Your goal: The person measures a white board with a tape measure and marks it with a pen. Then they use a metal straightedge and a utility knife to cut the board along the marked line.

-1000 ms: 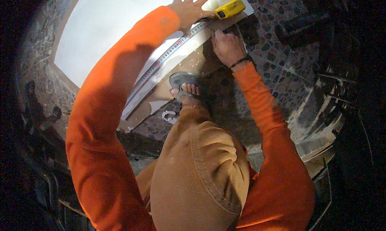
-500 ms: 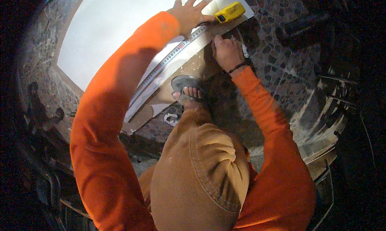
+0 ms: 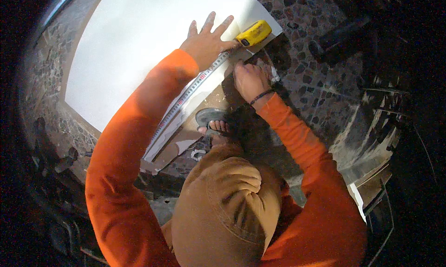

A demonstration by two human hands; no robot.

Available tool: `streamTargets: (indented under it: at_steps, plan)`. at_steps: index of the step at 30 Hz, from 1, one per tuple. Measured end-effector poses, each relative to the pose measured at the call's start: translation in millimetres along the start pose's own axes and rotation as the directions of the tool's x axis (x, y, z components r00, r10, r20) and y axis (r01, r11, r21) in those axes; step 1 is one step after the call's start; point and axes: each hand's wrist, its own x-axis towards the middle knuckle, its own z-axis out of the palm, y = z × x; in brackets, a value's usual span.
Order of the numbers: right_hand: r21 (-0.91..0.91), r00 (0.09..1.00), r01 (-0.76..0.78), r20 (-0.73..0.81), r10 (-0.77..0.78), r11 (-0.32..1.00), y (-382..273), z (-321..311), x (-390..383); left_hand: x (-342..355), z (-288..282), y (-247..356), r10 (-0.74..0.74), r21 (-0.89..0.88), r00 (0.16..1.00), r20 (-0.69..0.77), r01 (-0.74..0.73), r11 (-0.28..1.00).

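Tape measure with scuffed yellow case (image 3: pixel 253 33) and white metal blade lies extended along the large flat white sheet (image 3: pixel 121 58); left hand (image 3: pixel 204 45) palm-down, fingers spread. Right hand's (image 3: pixel 253 82) fingers curl nearby (can't tell if gripping). Blade already out; marks indiscernible.

Surroundings: floor and scattered items

Mottled stone-patterned floor (image 3: pixel 304 79) extends to the right of the right hand (image 3: pixel 252 82). Dark elongated object (image 3: pixel 341 38) lies above and right of that hand; kind indeterminable. Crumpled white scrap (image 3: pixel 198 154) sits below and left of it. White strip (image 3: pixel 357 201) stands well apart, below and right of it.
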Motion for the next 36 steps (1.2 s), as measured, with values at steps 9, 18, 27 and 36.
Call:
streamTargets:
  at_steps: [9,18,27,36]
  plan:
    - [-0.094,0.968,-0.078,0.231,0.098,0.993,45,10,-40,0,4,-3,0.028,-0.059,1.0,0.008,-0.028,0.998]
    - [0.194,0.974,0.02,-0.224,0.024,0.981,66,-65,-34,-5,8,1,-0.026,-0.052,0.999,-0.032,0.025,0.998]
    - [0.092,0.928,0.317,-0.237,-0.289,0.944,60,-79,31,-55,36,21,-0.251,-0.315,0.939,-0.235,0.17,0.934]
    - [0.12,0.973,0.219,-0.107,-0.206,0.968,82,-76,44,-119,78,68,-0.719,-0.594,0.555,-0.418,0.432,0.679]
